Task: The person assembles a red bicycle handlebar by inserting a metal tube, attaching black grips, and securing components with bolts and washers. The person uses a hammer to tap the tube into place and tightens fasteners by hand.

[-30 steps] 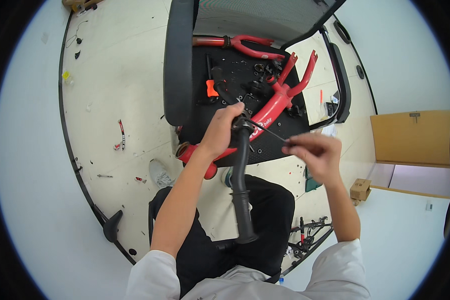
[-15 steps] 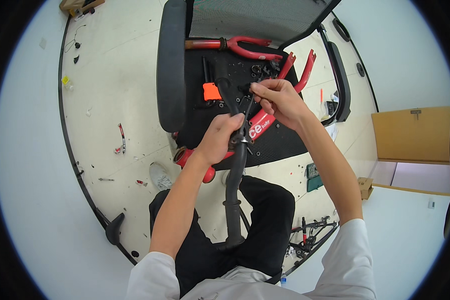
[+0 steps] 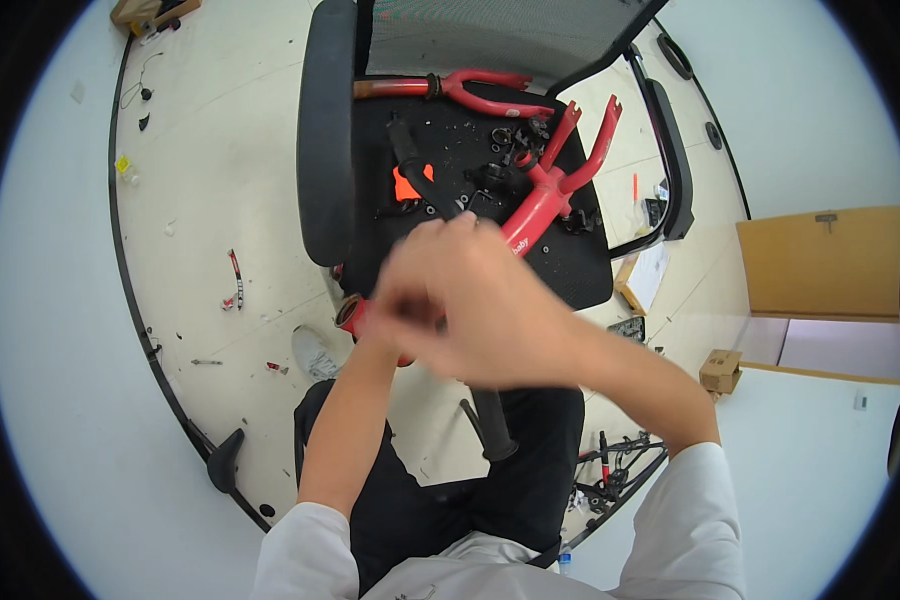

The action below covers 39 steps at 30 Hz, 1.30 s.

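Observation:
A black bicycle handlebar (image 3: 432, 187) slants from the chair seat down toward my lap, its lower grip (image 3: 492, 425) between my knees. My left hand (image 3: 422, 240) is closed round the middle of the bar, mostly covered by my other hand. My right hand (image 3: 490, 315) crosses in front of it, smeared by motion; its fingers look curled, but whether they hold anything is hidden. A red bicycle frame (image 3: 538, 208) lies to the right of the bar, partly covered by my hands. At the left the open end of a red tube (image 3: 349, 312) shows beside my left forearm.
The black office chair seat (image 3: 370, 225) also carries a red fork (image 3: 470, 92), an orange piece (image 3: 411, 184) and several small black parts (image 3: 490, 175). A padded armrest (image 3: 327, 130) rises on the left. Scraps, a black saddle (image 3: 226, 460) and a cardboard box (image 3: 720, 370) lie on the floor.
My right hand has swung from the upper right down and left, across my left hand. The handlebar has shifted, its lower grip now farther right. The dark rod earlier in my right fingers is not visible.

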Each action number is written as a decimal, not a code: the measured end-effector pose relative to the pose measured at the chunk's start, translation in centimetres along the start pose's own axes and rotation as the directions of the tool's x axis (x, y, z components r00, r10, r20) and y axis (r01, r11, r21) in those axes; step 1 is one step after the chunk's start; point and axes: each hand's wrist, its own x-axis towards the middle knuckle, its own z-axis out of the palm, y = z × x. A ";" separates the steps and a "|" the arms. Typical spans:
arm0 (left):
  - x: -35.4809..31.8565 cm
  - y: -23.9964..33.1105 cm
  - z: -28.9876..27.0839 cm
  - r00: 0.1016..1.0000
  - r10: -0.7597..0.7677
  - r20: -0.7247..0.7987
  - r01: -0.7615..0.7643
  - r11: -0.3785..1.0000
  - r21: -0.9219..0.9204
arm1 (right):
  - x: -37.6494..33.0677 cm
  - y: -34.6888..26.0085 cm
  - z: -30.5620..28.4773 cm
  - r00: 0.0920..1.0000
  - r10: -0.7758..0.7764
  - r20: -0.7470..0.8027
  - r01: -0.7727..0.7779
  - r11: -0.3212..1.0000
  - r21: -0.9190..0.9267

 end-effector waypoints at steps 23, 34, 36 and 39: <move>0.6 2.2 0.8 0.832 -0.438 0.341 0.555 0.653 -0.516 | -7.2 7.2 -6.4 0.977 -0.183 -0.110 0.092 0.824 -0.558; -0.2 2.2 1.1 0.810 -0.485 0.331 0.568 0.507 -0.648 | -3.3 9.7 -5.9 0.949 -0.314 0.034 0.237 0.639 -0.732; -0.2 2.1 1.1 0.801 -0.462 0.380 0.590 0.499 -0.635 | -3.1 10.1 -5.8 0.951 -0.303 0.064 0.250 0.630 -0.735; -0.4 0.6 0.9 0.789 -0.400 0.466 0.613 0.558 -0.559 | -2.3 10.0 -5.8 0.942 -0.318 0.106 0.291 0.619 -0.730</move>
